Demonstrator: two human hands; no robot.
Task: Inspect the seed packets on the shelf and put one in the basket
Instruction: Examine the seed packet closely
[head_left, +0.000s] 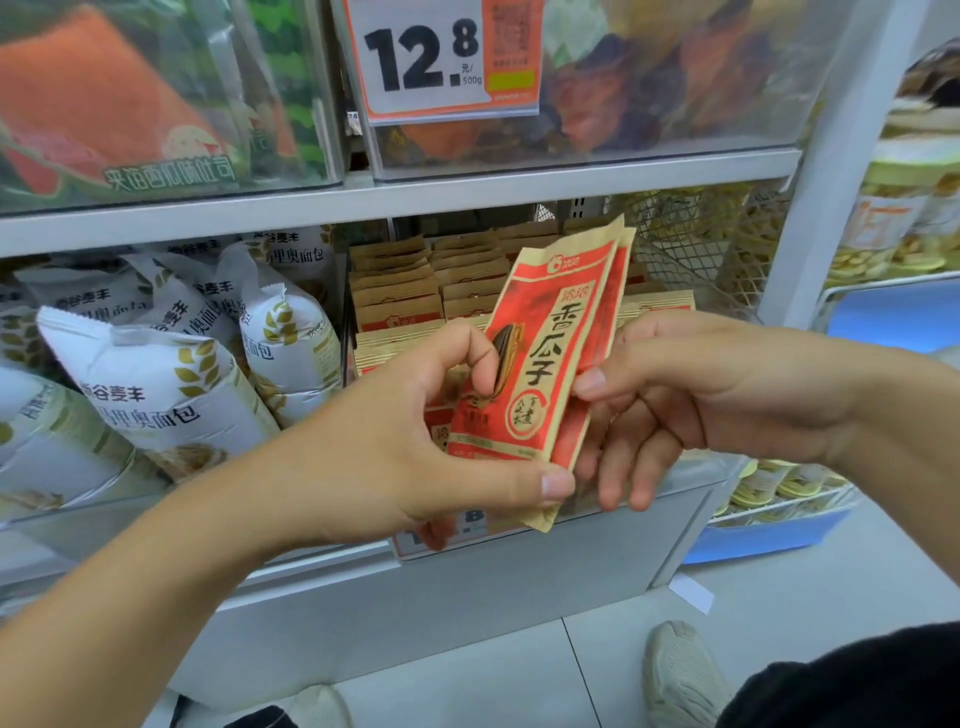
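Two red and tan seed packets (550, 353), one behind the other, are held upright in front of the shelf. My left hand (415, 431) grips their left side, thumb under the lower corner and forefinger curled on the front. My right hand (691, 395) pinches the right edge, thumb on the front, fingers behind. More of the same packets (400, 291) stand in rows in the shelf compartment behind. No basket is visible.
White bread bags (156, 384) fill the shelf to the left. Clear bins with a 12.8 price tag (426, 57) sit above. A wire mesh divider (696, 244) and a neighbouring rack of jars (893, 228) stand at right. My shoes (680, 675) are on the tiled floor.
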